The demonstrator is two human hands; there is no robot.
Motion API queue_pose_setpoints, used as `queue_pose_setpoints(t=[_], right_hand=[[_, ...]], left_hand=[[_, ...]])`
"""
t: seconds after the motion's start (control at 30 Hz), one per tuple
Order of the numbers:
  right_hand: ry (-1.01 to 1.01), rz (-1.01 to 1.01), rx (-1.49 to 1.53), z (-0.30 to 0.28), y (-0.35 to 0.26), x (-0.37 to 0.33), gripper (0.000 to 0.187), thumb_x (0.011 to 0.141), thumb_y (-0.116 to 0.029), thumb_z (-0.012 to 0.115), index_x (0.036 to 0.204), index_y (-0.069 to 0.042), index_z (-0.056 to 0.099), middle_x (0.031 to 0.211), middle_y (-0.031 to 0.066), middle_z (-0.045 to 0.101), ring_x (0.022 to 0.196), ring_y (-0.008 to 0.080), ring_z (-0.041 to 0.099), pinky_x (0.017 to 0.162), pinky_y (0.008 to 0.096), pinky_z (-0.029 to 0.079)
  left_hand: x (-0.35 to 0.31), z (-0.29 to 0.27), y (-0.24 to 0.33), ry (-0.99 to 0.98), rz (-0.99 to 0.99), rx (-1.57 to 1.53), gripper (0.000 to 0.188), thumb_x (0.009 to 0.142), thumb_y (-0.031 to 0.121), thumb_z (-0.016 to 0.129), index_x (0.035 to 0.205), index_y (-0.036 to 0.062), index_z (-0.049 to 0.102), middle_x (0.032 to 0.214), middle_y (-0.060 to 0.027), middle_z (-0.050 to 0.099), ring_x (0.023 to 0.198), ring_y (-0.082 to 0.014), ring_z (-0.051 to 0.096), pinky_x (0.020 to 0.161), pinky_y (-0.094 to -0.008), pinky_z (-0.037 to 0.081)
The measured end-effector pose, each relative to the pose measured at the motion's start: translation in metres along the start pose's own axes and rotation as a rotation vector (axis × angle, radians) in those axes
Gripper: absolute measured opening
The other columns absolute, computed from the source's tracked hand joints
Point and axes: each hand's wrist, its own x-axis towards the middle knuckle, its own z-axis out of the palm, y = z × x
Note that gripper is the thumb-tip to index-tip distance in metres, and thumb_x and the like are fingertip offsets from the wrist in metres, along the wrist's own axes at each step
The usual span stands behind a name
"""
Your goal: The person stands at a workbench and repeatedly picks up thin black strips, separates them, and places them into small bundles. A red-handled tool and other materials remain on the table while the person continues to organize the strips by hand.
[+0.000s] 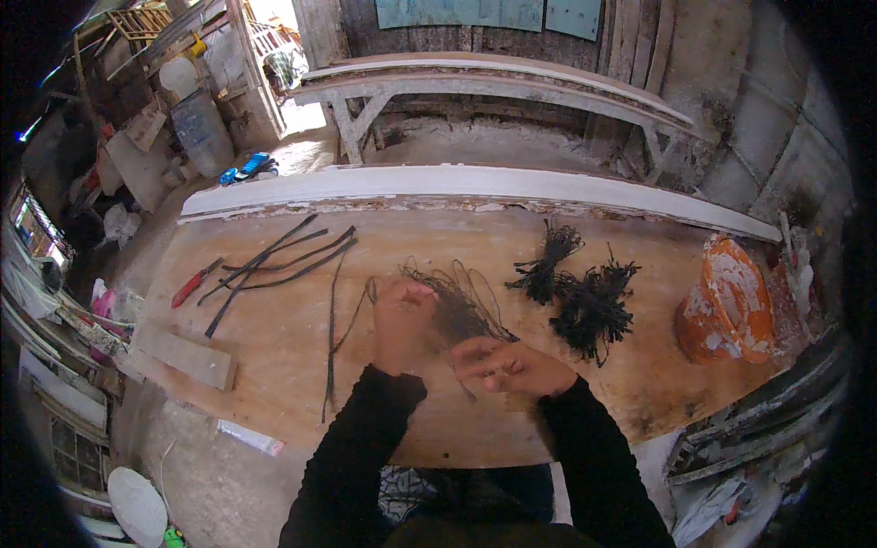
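A loose bundle of thin black strands (457, 315) lies between my hands over the wooden tabletop, some of it looping up and to the right. My left hand (405, 315) is closed at the bundle's left side, with a strand reaching out past it. My right hand (512, 367) has its fingers bent together at the bundle's near edge, where a strand end hangs below the fingertips. Motion blurs both hands' fingers a little. Left of them, one long black strip (331, 352) runs down the table. Two tied black bunches (546, 260) (594, 306) rest to the right.
Several black strips (274, 265) lie at the left beside a red-handled knife (196, 283) and a wooden block (187, 358). An orange, white-smeared bucket (726, 301) stands at the right edge. A long white board (457, 183) spans the far edge, with a bench (493, 82) behind.
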Motion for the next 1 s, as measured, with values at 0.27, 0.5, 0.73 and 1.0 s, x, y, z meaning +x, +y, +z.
queue_pose_setpoints(t=[0.27, 0.5, 0.73, 1.0], right_hand=[[0.435, -0.051, -0.048, -0.027, 0.016, -0.006, 0.010, 0.071, -0.004, 0.066, 0.075, -0.002, 0.057, 0.072, 0.0031, 0.056, 0.069, 0.0119, 0.054, 0.062, 0.0247, 0.043], [1.023, -0.057, -0.516, -0.044, 0.034, 0.002, 0.010, 0.071, 0.005, 0.059, 0.075, -0.004, 0.059, 0.065, 0.0038, 0.051, 0.063, 0.0103, 0.050, 0.057, 0.0239, 0.042], [1.043, 0.026, -0.650, -0.036, 0.026, 0.006, 0.008, 0.069, 0.002, 0.062, 0.075, -0.004, 0.062, 0.083, 0.0073, 0.050, 0.073, 0.0143, 0.050, 0.065, 0.0258, 0.041], [0.397, 0.040, 0.037, -0.020, 0.020, -0.004, 0.007, 0.071, -0.007, 0.066, 0.077, -0.005, 0.063, 0.094, 0.0045, 0.050, 0.089, 0.0143, 0.048, 0.077, 0.0284, 0.040]], left_hand=[[-0.012, 0.011, 0.001, -0.291, 0.106, -0.032, 0.003, 0.080, 0.001, 0.055, 0.082, -0.0005, 0.057, 0.084, -0.0043, 0.048, 0.071, -0.0113, 0.054, 0.057, -0.0227, 0.049], [-0.047, 0.034, 0.048, -0.971, -0.152, -0.305, 0.007, 0.080, 0.010, 0.057, 0.082, 0.0038, 0.054, 0.092, -0.0039, 0.044, 0.082, -0.0143, 0.049, 0.059, -0.0247, 0.048], [-0.031, 0.022, 0.030, -0.807, 0.085, -0.329, 0.008, 0.081, 0.011, 0.057, 0.083, 0.0040, 0.053, 0.089, -0.0031, 0.043, 0.074, -0.0105, 0.050, 0.053, -0.0225, 0.048], [0.004, -0.023, 0.002, -0.212, -0.275, -0.360, 0.009, 0.080, 0.013, 0.059, 0.084, 0.0054, 0.055, 0.074, -0.0007, 0.054, 0.064, -0.0098, 0.052, 0.054, -0.0228, 0.045]])
